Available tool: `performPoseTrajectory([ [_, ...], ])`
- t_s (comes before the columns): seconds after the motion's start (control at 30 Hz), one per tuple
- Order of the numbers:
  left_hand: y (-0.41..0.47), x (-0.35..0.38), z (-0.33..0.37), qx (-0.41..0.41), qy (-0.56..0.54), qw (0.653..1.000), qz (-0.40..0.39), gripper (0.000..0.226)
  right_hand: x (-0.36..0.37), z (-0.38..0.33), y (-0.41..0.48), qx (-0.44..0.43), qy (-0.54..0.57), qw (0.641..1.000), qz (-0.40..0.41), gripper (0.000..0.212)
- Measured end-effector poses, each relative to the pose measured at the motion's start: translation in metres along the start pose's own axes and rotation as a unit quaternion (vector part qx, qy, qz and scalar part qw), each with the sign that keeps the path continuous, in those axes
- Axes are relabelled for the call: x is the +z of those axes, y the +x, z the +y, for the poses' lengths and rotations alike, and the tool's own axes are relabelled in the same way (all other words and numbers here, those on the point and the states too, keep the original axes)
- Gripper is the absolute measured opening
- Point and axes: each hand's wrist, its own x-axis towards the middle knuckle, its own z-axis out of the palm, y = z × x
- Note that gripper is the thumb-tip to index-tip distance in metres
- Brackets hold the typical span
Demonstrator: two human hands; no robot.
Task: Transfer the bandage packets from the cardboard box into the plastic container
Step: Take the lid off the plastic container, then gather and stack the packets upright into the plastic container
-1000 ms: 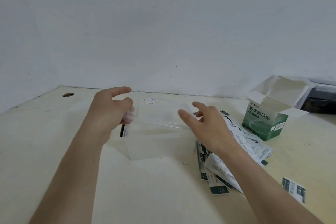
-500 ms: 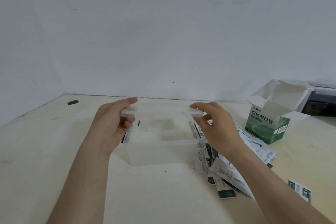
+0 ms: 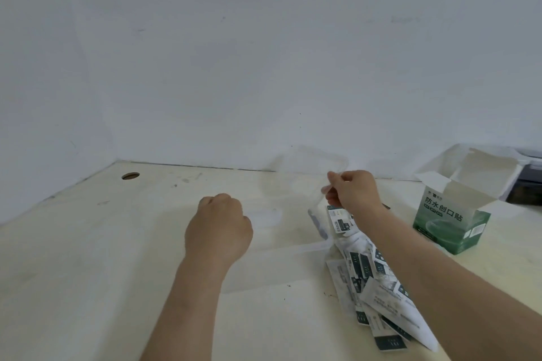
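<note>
Head view showed the clear rectangular plastic container standing open on the pale wooden table. The right hand pinched its thin clear plastic lid, raised above the container's right rear corner. The left hand lay curled at the container's left wall; whether it gripped the rim I could not tell. White-and-dark paper bandage packets were heaped just right of the container, with the opened green-and-white cardboard box farther right. The packets looked light, limp and slippery, so they were probably best pinched in bunches across their flat faces.
</note>
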Motion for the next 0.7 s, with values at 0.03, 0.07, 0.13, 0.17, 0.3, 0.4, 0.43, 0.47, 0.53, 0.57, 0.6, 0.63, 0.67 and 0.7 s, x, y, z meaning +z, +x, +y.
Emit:
performPoseTrajectory([
  [0.03,0.0,-0.001,0.0,-0.013,0.009,1.0,0.006,0.034,0.003,0.003,0.001,0.02,0.006,1.0,0.002,0.033],
  [0.07,0.0,-0.002,-0.001,-0.022,0.012,1.0,0.01,0.034,0.004,0.007,0.002,0.04,0.015,0.999,0.001,0.034],
  [0.13,0.0,-0.003,-0.004,-0.027,-0.003,0.999,0.021,0.033,0.007,0.013,0.003,0.066,0.012,0.998,-0.017,0.036],
  [0.17,0.0,-0.005,-0.005,-0.024,-0.021,0.999,0.028,0.034,0.008,0.015,0.003,0.072,-0.014,0.997,-0.033,0.035],
  [0.3,-0.004,-0.014,-0.003,0.038,-0.093,0.994,0.033,0.028,-0.003,0.006,-0.005,-0.02,-0.29,0.955,-0.053,0.024],
  [0.4,-0.013,-0.019,0.013,0.115,-0.137,0.984,-0.009,0.03,-0.025,-0.013,-0.017,-0.099,-0.362,0.925,-0.056,0.017],
  [0.43,-0.018,-0.018,0.022,0.133,-0.158,0.978,-0.022,0.031,-0.035,-0.02,-0.022,-0.111,-0.346,0.929,-0.067,0.019],
  [0.47,-0.021,-0.018,0.03,0.152,-0.163,0.974,-0.026,0.031,-0.044,-0.027,-0.028,-0.117,-0.326,0.935,-0.08,0.02],
  [0.53,-0.026,-0.011,0.044,0.202,-0.135,0.97,-0.021,0.026,-0.067,-0.034,-0.041,-0.128,-0.32,0.93,-0.13,0.017],
  [0.57,-0.027,-0.007,0.049,0.223,-0.113,0.968,-0.016,0.023,-0.078,-0.035,-0.047,-0.131,-0.334,0.918,-0.166,0.018],
  [0.6,-0.029,-0.004,0.052,0.238,-0.09,0.967,-0.008,0.021,-0.087,-0.035,-0.053,-0.131,-0.366,0.898,-0.204,0.024],
  [0.63,-0.03,0.0,0.057,0.258,-0.072,0.963,0.011,0.019,-0.097,-0.031,-0.059,-0.13,-0.409,0.872,-0.237,0.032],
  [0.67,-0.031,0.004,0.061,0.282,-0.058,0.957,0.036,0.017,-0.106,-0.026,-0.063,-0.126,-0.447,0.845,-0.263,0.041],
  [0.7,-0.032,0.006,0.064,0.311,-0.047,0.947,0.061,0.014,-0.111,-0.021,-0.067,-0.124,-0.473,0.826,-0.28,0.048],
])
